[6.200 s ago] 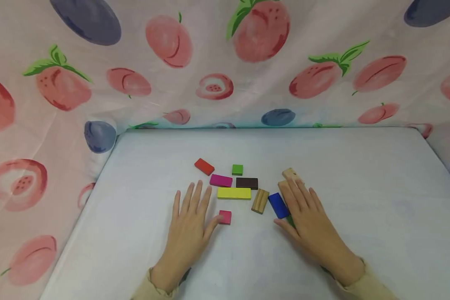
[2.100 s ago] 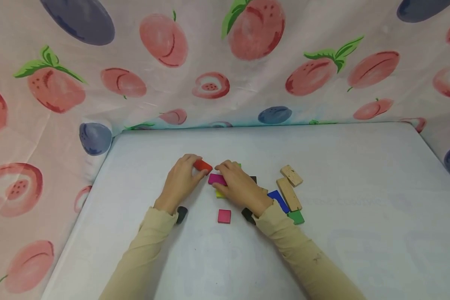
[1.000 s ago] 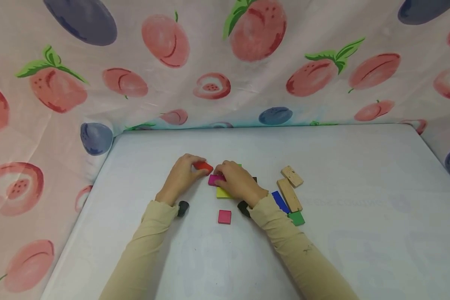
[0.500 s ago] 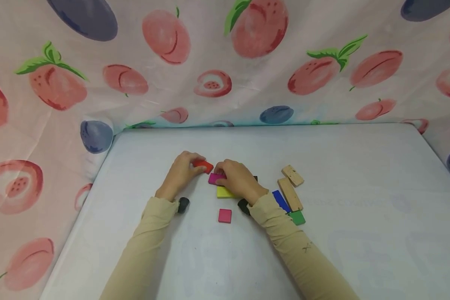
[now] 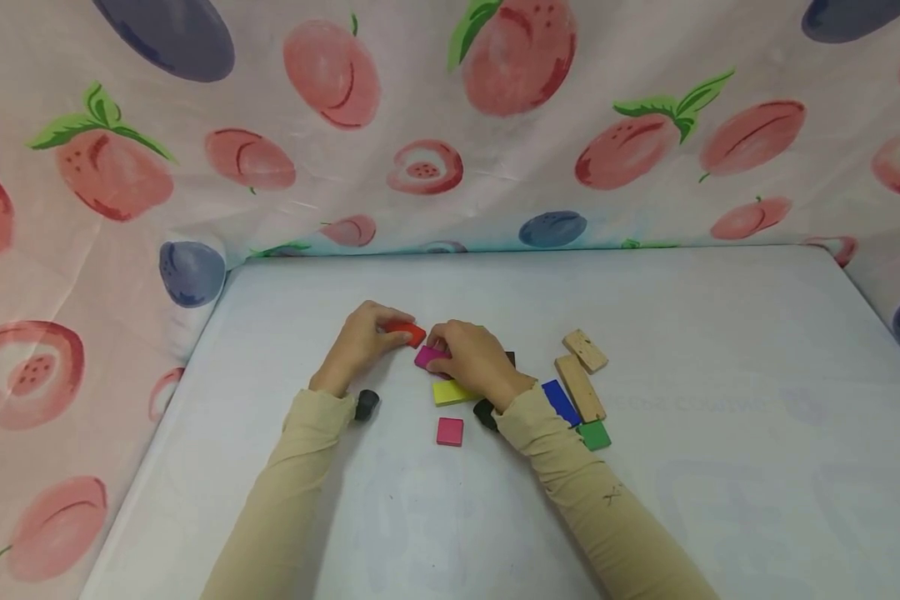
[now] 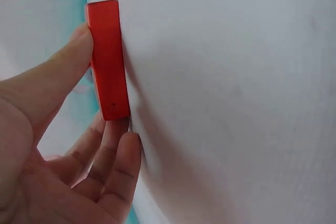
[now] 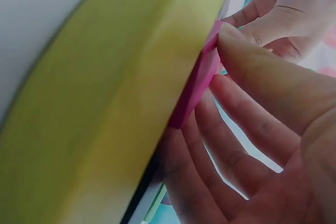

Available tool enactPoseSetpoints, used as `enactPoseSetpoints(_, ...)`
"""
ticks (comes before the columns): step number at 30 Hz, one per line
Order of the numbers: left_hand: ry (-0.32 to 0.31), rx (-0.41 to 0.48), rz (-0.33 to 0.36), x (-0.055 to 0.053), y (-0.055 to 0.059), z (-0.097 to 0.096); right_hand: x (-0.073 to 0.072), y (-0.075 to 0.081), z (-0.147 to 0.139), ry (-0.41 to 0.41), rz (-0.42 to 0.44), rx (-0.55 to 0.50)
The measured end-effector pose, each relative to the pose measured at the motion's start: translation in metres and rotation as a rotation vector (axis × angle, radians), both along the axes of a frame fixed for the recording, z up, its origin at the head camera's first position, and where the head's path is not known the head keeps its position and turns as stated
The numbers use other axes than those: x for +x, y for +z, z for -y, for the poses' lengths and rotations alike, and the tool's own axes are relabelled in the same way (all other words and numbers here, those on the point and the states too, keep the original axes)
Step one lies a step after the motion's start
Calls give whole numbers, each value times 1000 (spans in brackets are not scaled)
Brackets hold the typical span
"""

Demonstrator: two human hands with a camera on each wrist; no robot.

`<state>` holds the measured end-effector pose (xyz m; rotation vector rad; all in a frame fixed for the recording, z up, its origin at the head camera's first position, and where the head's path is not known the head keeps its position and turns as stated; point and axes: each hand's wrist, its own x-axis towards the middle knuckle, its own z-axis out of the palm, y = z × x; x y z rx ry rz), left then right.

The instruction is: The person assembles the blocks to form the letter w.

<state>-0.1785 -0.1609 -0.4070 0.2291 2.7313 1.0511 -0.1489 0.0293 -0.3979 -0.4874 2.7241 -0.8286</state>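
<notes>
Pinched on both sides right now: I've got the left hand [image 5: 357, 343] on a red rectangular wooden-looking block [image 6: 108, 61] and the right hand [image 5: 477, 357] on a magenta rectangular wooden-looking block [image 5: 429, 358], the two just apart between the grips. Long yellow rectangular block [image 5: 452, 392] sits just nearside of the right grip. I'd call this positioning; next move probably needs even pressure, no bumping the yellow.
</notes>
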Motion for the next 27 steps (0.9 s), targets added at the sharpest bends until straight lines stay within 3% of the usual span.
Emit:
enactPoseSetpoints(12, -34, 27, 52, -3, 2, 10, 1, 0, 2, -5, -33, 3)
enactPoseSetpoints(18, -59, 24, 35, -2, 0, 14, 3, 0, 3, -8, -35, -9)
enactPoseSetpoints(27, -96, 22, 18, 0, 1, 16, 4, -2, 5, -29, 35, -97)
